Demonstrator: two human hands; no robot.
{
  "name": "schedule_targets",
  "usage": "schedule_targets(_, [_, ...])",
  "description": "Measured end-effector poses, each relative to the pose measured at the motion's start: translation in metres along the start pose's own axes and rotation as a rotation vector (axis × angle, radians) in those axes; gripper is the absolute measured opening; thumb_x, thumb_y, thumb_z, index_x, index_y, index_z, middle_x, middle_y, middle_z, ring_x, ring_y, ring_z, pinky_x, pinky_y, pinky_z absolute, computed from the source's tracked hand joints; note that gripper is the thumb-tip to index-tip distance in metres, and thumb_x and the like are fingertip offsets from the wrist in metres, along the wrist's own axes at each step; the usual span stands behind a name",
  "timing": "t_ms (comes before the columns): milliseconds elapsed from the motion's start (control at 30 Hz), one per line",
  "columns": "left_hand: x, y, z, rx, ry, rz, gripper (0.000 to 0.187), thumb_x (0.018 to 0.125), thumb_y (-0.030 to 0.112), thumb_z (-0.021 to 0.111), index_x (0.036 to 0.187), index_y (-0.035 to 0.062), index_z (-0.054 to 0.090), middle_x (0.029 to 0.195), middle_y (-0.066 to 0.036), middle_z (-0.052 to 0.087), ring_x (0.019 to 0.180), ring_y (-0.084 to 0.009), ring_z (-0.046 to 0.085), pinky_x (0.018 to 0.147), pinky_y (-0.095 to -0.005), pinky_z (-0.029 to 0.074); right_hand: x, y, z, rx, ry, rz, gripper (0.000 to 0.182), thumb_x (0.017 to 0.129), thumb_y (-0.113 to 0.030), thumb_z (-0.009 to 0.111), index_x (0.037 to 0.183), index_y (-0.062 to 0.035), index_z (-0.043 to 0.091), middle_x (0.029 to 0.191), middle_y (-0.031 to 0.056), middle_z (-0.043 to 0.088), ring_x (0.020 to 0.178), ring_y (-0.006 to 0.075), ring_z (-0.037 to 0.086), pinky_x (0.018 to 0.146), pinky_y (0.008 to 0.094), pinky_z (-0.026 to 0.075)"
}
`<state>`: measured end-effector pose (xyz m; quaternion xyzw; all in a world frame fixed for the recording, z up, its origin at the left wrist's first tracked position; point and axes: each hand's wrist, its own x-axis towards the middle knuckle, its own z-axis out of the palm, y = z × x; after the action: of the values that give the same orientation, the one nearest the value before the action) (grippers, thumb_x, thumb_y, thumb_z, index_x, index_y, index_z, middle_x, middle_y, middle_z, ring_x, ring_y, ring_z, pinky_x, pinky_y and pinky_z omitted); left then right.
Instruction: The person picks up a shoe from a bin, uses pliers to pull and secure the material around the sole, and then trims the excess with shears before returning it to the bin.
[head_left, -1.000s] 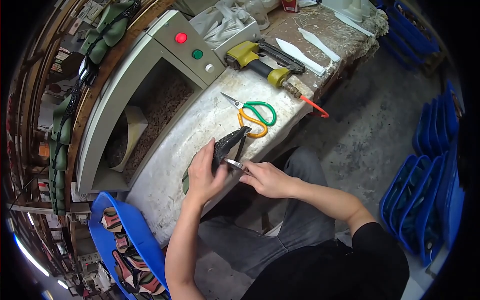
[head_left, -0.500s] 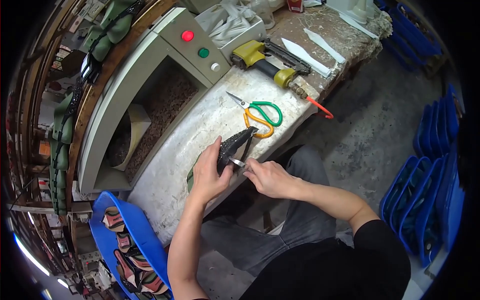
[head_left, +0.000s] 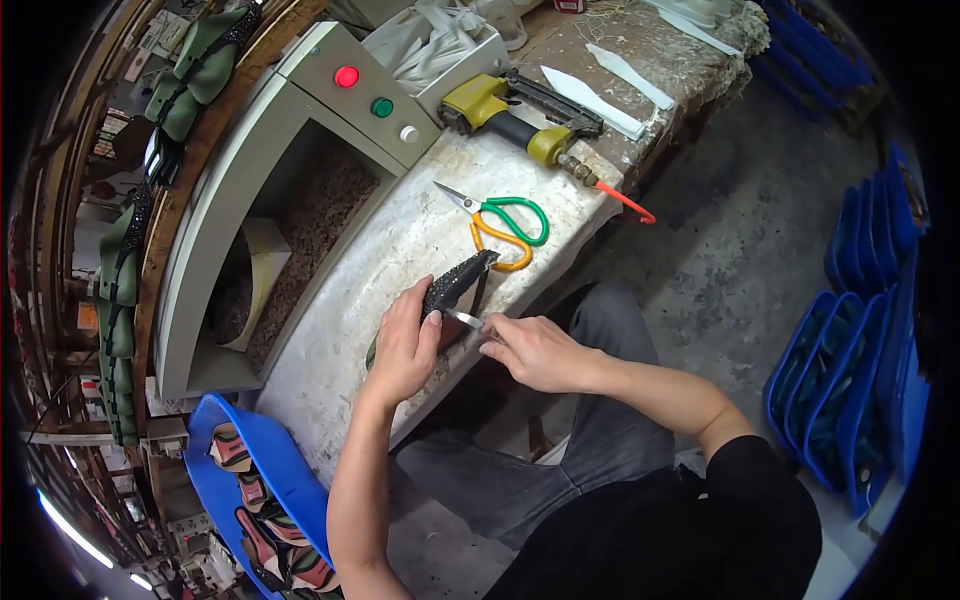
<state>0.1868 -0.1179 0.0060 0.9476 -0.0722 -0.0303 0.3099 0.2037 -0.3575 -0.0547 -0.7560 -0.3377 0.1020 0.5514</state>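
On the bench edge lies a black studded shoe upper on a green last (head_left: 457,283), its narrow end pointing away from me. My left hand (head_left: 402,350) is wrapped over its near part, the thumb close to the tool's tip. In my right hand (head_left: 545,355) is a tool with a flat shiny metal end (head_left: 466,319), its tip against the side of the shoe; the fist hides its handle. Scissors with one green and one orange handle (head_left: 474,206) lie just beyond the shoe, their orange loop by its narrow end.
A yellow and black air nailer (head_left: 512,130) with a red hose lies farther back, near white strips (head_left: 595,103). At left stands a grey machine (head_left: 300,75) with coloured buttons. A blue bin (head_left: 290,480) of shoe parts is below it; blue baskets (head_left: 820,370) stand at right.
The view has shifted slightly, so bench items appear farther left. My left thumb has moved up along the shoe towards the tool's tip. The tool remains at the shoe's side.
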Motion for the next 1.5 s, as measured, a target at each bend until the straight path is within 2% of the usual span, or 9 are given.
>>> schedule_targets(267, [0.0,0.004,0.001,0.07,0.038,-0.004,0.048,0.107,0.02,0.049,0.15,-0.002,0.05,0.136,-0.024,0.064,0.123,-0.0407,0.062,0.112,-0.0459,0.044,0.008,0.006,0.004,-0.259,-0.02,0.085,0.017,0.104,-0.014,0.062,0.11,-0.001,0.053,0.069,0.0244,0.068,0.064,0.0504,0.068,0.061,0.0555,0.052])
schedule_targets(433, [0.02,0.008,-0.007,-0.104,-0.034,-0.116,0.045,0.106,0.019,0.052,0.146,-0.0024,0.054,0.133,-0.023,0.066,0.12,-0.0417,0.063,0.109,-0.046,0.047,0.017,0.016,0.0,-0.282,0.015,0.073,0.018,0.104,-0.015,0.061,0.11,-0.0009,0.051,0.069,0.0255,0.068,0.066,0.0508,0.069,0.06,0.0567,0.051])
schedule_targets(600, [0.017,0.022,-0.001,0.026,-0.02,-0.181,0.042,0.107,0.02,0.052,0.142,-0.0028,0.057,0.13,-0.023,0.068,0.116,-0.0425,0.065,0.105,-0.0464,0.049,0.008,0.016,0.009,-0.176,0.038,0.077,0.019,0.104,-0.015,0.061,0.111,-0.0006,0.052,0.069,0.0252,0.069,0.066,0.0503,0.069,0.059,0.0553,0.051])
schedule_targets(733, [0.017,0.018,0.001,0.076,0.003,-0.152,0.041,0.107,0.021,0.052,0.14,-0.0018,0.058,0.126,-0.023,0.069,0.112,-0.0429,0.067,0.102,-0.0467,0.052,0.003,0.027,0.016,0.109,0.084,0.011,0.022,0.105,-0.018,0.061,0.111,0.0015,0.052,0.07,0.0272,0.07,0.06,0.0521,0.068,0.052,0.0577,0.05])
schedule_targets(1067, [0.021,0.017,-0.002,-0.01,-0.014,-0.19,0.041,0.104,0.022,0.058,0.139,-0.0003,0.06,0.125,-0.023,0.071,0.107,-0.0426,0.069,0.096,-0.046,0.054,0.011,0.009,0.007,-0.208,-0.002,0.215,0.024,0.105,-0.018,0.06,0.111,0.0036,0.052,0.077,0.0274,0.072,0.067,0.05,0.071,0.06,0.0581,0.053])
schedule_targets(1267, [0.019,0.015,0.007,0.058,0.011,-0.237,0.044,0.101,0.023,0.063,0.138,-0.0007,0.06,0.124,-0.022,0.071,0.103,-0.0415,0.069,0.093,-0.0457,0.055,0.0,0.01,0.016,-0.01,0.021,0.188,0.023,0.105,-0.017,0.061,0.11,0.0031,0.052,0.076,0.0258,0.072,0.065,0.0487,0.07,0.056,0.0552,0.052])
schedule_targets(1400, [0.014,0.019,0.021,0.187,0.158,-0.196,0.05,0.096,0.022,0.066,0.14,-0.0007,0.059,0.123,-0.021,0.072,0.099,-0.0407,0.07,0.09,-0.0453,0.056,-0.015,-0.028,0.005,0.279,0.351,0.16,0.017,0.106,-0.013,0.058,0.107,0.0024,0.053,0.072,0.0207,0.069,0.059,0.0448,0.068,0.055,0.0514,0.05])
schedule_targets(1433, [0.009,0.017,0.023,0.184,0.15,-0.204,0.05,0.096,0.022,0.066,0.14,-0.0007,0.059,0.123,-0.021,0.072,0.099,-0.0407,0.07,0.09,-0.0453,0.056,-0.015,-0.025,0.013,0.282,0.347,0.171,0.017,0.106,-0.013,0.058,0.107,0.0024,0.053,0.072,0.0207,0.069,0.059,0.0448,0.068,0.055,0.0514,0.05])
schedule_targets(1500, [0.006,0.009,0.019,0.165,0.141,-0.079,0.051,0.097,0.022,0.066,0.143,0.0002,0.058,0.123,-0.019,0.073,0.098,-0.0366,0.07,0.089,-0.0432,0.056,0.008,-0.008,0.042,0.118,0.36,0.13,0.019,0.106,-0.014,0.058,0.111,0.0035,0.053,0.074,0.0209,0.071,0.061,0.0444,0.069,0.056,0.0507,0.051])
